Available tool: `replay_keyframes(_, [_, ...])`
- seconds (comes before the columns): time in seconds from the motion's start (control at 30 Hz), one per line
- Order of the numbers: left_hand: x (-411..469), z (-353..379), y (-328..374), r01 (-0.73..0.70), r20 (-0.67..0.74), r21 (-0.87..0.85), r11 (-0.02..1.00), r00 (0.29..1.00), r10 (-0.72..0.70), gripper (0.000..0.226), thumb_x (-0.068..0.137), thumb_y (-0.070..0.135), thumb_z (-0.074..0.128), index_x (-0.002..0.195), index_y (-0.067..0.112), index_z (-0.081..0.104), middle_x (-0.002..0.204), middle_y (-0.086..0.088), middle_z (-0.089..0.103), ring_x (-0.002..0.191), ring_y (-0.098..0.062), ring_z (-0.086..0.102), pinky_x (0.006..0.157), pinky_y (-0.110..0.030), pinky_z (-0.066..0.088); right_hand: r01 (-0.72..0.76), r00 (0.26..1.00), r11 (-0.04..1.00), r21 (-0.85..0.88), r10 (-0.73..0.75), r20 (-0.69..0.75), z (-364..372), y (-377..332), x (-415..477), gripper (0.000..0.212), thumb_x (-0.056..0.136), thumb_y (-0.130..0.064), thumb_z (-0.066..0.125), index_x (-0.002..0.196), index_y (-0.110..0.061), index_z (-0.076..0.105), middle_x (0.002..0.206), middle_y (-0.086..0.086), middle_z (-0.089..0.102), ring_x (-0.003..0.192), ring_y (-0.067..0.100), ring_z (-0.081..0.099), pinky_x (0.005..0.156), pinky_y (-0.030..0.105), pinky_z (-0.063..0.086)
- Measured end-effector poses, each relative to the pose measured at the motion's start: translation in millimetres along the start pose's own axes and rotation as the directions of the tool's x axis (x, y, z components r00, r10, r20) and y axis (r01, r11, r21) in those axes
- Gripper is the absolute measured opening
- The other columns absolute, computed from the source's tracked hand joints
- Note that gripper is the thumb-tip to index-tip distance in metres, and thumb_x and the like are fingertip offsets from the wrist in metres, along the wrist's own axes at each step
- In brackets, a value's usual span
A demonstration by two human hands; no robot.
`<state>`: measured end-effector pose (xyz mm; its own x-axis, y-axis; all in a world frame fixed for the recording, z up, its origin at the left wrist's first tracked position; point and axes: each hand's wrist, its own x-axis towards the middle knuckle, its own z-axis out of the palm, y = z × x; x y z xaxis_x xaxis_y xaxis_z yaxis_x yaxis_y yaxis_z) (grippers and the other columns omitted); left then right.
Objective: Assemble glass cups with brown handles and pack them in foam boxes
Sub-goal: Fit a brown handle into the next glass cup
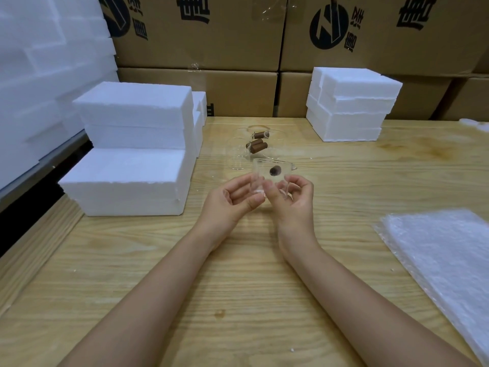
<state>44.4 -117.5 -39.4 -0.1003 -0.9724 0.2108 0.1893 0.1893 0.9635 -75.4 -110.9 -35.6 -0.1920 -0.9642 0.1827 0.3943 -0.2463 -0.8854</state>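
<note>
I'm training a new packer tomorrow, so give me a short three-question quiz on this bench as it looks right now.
1. True or false: the left hand and right hand both hold one glass cup.
2. Multiple choice: the bubble wrap sheets lie A) on the table to the person's right, B) on the table to the person's left, C) in the person's hands.
3. Fill in: the spare cups lying behind the held one have ____ handles.

Key: 1 true; 2 A; 3 brown.
</note>
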Motion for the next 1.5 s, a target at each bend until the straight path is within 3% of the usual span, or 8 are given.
replay_keyframes(0.23, [0.9,-2.3,1.5,0.061,0.018,0.002,0.998,0.998,-0.061,0.049,0.074,0.040,0.060,0.116,0.017,0.062,0.109,0.005,0.072,0.113,-0.008,0.062,0.097,-0.020,0.046,-0.209,0.978,0.916,0.343,0.189,0.092,-3.2,-9.1,3.3,0.038,0.070,-0.022,0.068,0.103,-0.013,0.051,0.111,0.010,0.054,0.115,0.032,0.057,0.096,0.034,0.051])
replay_keyframes(0.33, [0.4,-1.0,0.4,0.082,0.047,0.028,0.996,0.995,-0.083,0.035,0.077,0.038,0.056,0.105,0.020,0.067,0.115,0.000,0.069,0.118,-0.014,0.060,0.105,-0.028,0.043,-0.279,0.959,0.870,0.406,0.233,0.158,-4.5,-5.8,4.2,0.031,0.075,-0.021,0.065,0.102,-0.010,0.053,0.089,0.001,0.063,0.110,0.029,0.058,0.094,0.035,0.052])
replay_keyframes(0.63, [2.6,-2.1,-3.1,0.065,-0.007,0.045,0.997,0.998,-0.064,0.040,0.073,0.036,0.064,0.108,0.017,0.066,0.109,0.002,0.072,0.106,-0.013,0.066,0.100,-0.031,0.047,-0.280,0.955,0.933,0.227,0.247,0.164,-4.8,-3.5,3.3,0.053,0.072,-0.039,0.064,0.117,-0.012,0.059,0.086,-0.003,0.068,0.089,0.011,0.066,0.089,0.033,0.054])
replay_keyframes(0.87, [1.7,3.2,-5.8,-0.004,-0.039,0.138,0.990,0.999,0.009,0.037,0.079,0.017,0.069,0.112,0.002,0.064,0.098,0.000,0.072,0.094,-0.005,0.068,0.081,-0.015,0.051,0.010,1.000,1.000,0.000,-0.010,-0.004,-3.1,1.5,3.8,0.050,0.068,-0.026,0.075,0.106,-0.027,0.043,0.104,0.003,0.047,0.081,0.015,0.058,0.075,0.022,0.052])
replay_keyframes(1.0, [1.4,5.0,-4.7,-0.045,-0.053,0.151,0.987,0.997,0.053,0.045,0.069,0.022,0.071,0.110,0.004,0.064,0.094,0.007,0.071,0.087,0.003,0.067,0.079,-0.013,0.050,-0.043,0.999,0.997,0.067,0.044,-0.010,-2.2,-0.4,4.9,0.050,0.066,-0.024,0.076,0.107,-0.022,0.047,0.096,0.002,0.052,0.074,0.009,0.061,0.074,0.023,0.052])
replay_keyframes(1.2, [4.4,3.1,-5.3,0.016,-0.049,0.038,0.999,0.999,-0.014,0.042,0.076,0.037,0.057,0.113,0.017,0.059,0.115,0.002,0.067,0.112,-0.010,0.062,0.095,-0.026,0.050,-0.243,0.970,0.930,0.274,0.235,0.063,-6.5,-6.1,8.2,0.029,0.083,-0.025,0.064,0.109,-0.013,0.059,0.097,0.005,0.067,0.096,0.020,0.064,0.093,0.031,0.052])
replay_keyframes(1.33, [2.9,4.1,-2.0,0.044,0.046,0.018,0.999,0.998,-0.045,0.035,0.081,0.039,0.052,0.114,0.030,0.059,0.111,0.017,0.069,0.113,-0.002,0.061,0.086,-0.017,0.049,-0.284,0.957,0.941,0.186,0.267,0.114,-5.0,-7.9,9.5,0.043,0.073,-0.043,0.061,0.105,-0.015,0.065,0.096,0.003,0.071,0.105,0.016,0.063,0.106,0.030,0.040])
replay_keyframes(1.5, [1.1,6.1,-2.5,0.058,0.041,-0.062,0.996,0.998,-0.055,0.034,0.088,0.027,0.050,0.121,0.018,0.055,0.109,0.008,0.070,0.109,-0.009,0.065,0.086,-0.018,0.052,-0.308,0.948,0.937,0.167,0.287,0.138,-6.7,-4.5,12.2,0.051,0.071,-0.047,0.057,0.110,-0.014,0.064,0.111,-0.001,0.067,0.124,0.014,0.053,0.112,0.030,0.033])
